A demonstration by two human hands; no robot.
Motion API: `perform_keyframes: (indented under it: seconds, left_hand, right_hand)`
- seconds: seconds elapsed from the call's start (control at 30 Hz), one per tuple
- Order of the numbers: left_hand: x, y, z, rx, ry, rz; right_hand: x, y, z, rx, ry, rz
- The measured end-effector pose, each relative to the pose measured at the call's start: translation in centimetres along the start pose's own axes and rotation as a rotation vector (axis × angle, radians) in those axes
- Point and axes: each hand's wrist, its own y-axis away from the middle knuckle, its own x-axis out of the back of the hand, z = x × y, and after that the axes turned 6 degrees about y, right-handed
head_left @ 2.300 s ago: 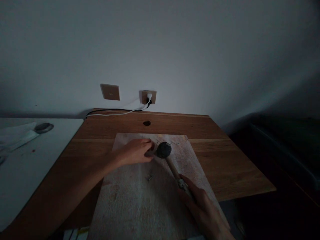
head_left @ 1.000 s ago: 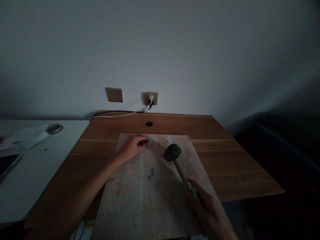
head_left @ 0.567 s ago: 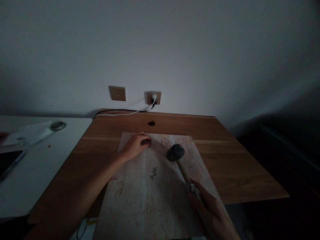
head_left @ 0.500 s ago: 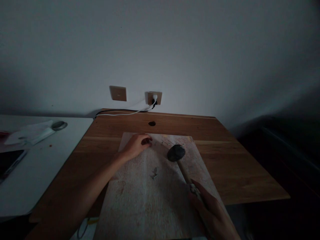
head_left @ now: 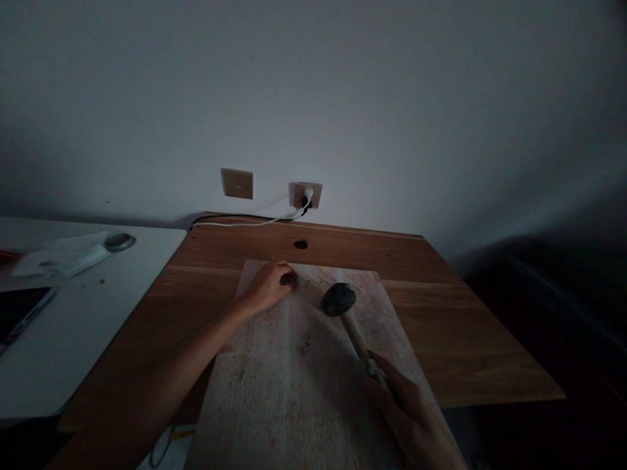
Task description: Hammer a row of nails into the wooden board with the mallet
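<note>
A pale wooden board (head_left: 274,398) lies on a brown wooden desk (head_left: 441,326). My right hand (head_left: 409,418) grips the wooden handle of a mallet, whose dark round head (head_left: 337,299) hangs just above the board's far part. My left hand (head_left: 268,286) rests near the board's far left corner, fingers curled around something small and dark that I cannot make out. A row of small nails (head_left: 328,283) stands along the board's far edge, between my left hand and the mallet head. A little metal piece (head_left: 306,344) lies mid-board.
A white table (head_left: 63,326) adjoins the desk on the left, with papers, a round metal object (head_left: 119,242) and a dark tablet (head_left: 19,310). A wall socket (head_left: 305,194) with white and black cables sits behind the desk. The desk's right side drops into darkness.
The mallet head drew back right from my left hand, then shifted slightly left toward it. My left hand moved back along the far edge and stays there. The view drifted left.
</note>
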Motion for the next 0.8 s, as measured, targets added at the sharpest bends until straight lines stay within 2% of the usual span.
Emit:
perform_keyframes:
  seconds: [0.07, 0.2, 0.3, 0.47, 0.6, 0.8]
  left_hand:
    - [0.0, 0.1, -0.1, -0.005, 0.013, -0.012]
    - [0.0, 0.1, -0.2, 0.032, 0.03, -0.004]
    - [-0.1, 0.2, -0.2, 0.069, 0.032, 0.027]
    - [-0.2, 0.1, 0.0, 0.053, 0.027, 0.016]
    - [-0.1, 0.0, 0.1, 0.038, -0.005, -0.001]
    - [0.0, 0.1, 0.1, 0.051, 0.02, -0.007]
  right_hand:
    - [0.1, -0.8, -1.9, 0.04, 0.002, -0.053]
    - [-0.6, -2.6, -5.7, 0.142, -0.061, -0.079]
    - [-1.5, -3.6, -7.2, 0.154, -0.133, -0.125]
    - [-2.2, -4.3, -7.4, 0.176, -0.21, -0.145]
    - [-2.1, -4.4, -7.5, 0.211, -0.131, -0.155]
    - [-2.2, -4.5, -7.4, 0.249, -0.061, -0.095]
